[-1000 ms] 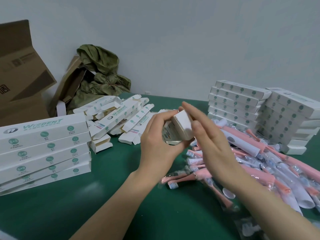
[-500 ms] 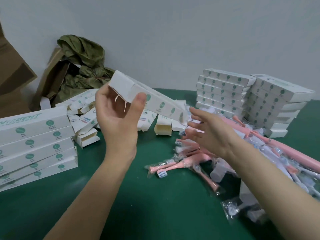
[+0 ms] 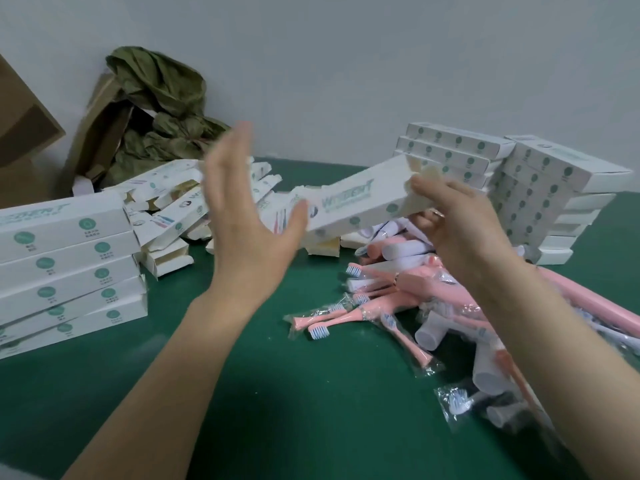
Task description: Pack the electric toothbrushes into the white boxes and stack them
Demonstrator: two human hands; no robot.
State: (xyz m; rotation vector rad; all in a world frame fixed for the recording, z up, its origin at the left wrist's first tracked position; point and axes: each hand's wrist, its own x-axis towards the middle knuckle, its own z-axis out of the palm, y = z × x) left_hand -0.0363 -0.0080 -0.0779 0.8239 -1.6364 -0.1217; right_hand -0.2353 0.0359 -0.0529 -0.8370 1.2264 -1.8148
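A long white box (image 3: 353, 202) with green print hangs tilted in the air above the green table (image 3: 214, 382). My right hand (image 3: 460, 233) grips its right end, where a flap stands open. My left hand (image 3: 242, 233) is held up with straight, blurred fingers, its thumb at the box's left end. Pink electric toothbrushes (image 3: 391, 306) in clear bags lie in a heap under my right hand. What is inside the box cannot be seen.
Stacked closed boxes (image 3: 69, 265) stand at the left, and two more stacks (image 3: 453, 150) stand at the back right. A loose pile of empty open boxes (image 3: 166, 206) lies behind my left hand. Brown cartons (image 3: 24, 133) and a green cloth (image 3: 162, 109) sit at the wall.
The box passed from my left hand to my right hand and now lies lower and further right. My left hand let go and opened.
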